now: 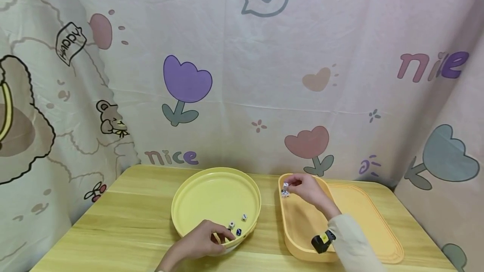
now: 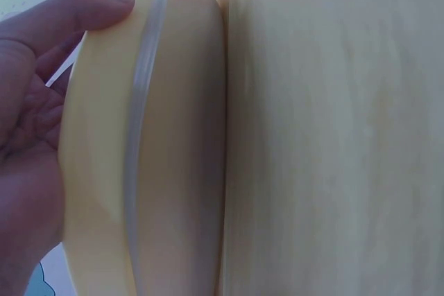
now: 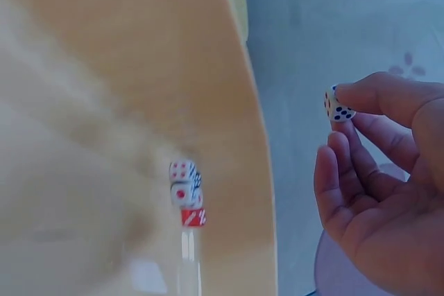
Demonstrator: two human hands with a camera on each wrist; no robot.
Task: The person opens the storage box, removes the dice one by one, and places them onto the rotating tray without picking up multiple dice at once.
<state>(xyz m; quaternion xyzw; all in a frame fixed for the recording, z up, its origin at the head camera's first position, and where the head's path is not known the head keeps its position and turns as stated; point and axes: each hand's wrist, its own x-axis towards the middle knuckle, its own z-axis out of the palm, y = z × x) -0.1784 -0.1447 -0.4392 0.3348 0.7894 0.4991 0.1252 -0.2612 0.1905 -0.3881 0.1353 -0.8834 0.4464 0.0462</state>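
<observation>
My right hand point(image 1: 304, 188) pinches a white die point(image 3: 338, 107) with dark dots between thumb and fingertips. It is over the far left end of a deep orange bin point(image 1: 286, 226). Inside that end lie several dice, white ones point(image 3: 182, 193) and a red one point(image 3: 193, 218), bunched together. My left hand point(image 1: 204, 240) grips the near rim of a round yellow tray point(image 1: 211, 196); its thumb lies on the outer wall point(image 2: 100, 123), and the other fingers reach inside, partly hidden. Near them in the tray are white dice point(image 1: 244, 217) and a dark blue die point(image 1: 238, 232).
A flat orange lid point(image 1: 364, 221) lies to the right of the bin, partly behind the right forearm. Everything stands on a wood-grain table point(image 1: 128, 209). Printed curtains point(image 1: 234, 74) hang behind and at both sides. A small black device point(image 1: 321, 243) sits at the right wrist.
</observation>
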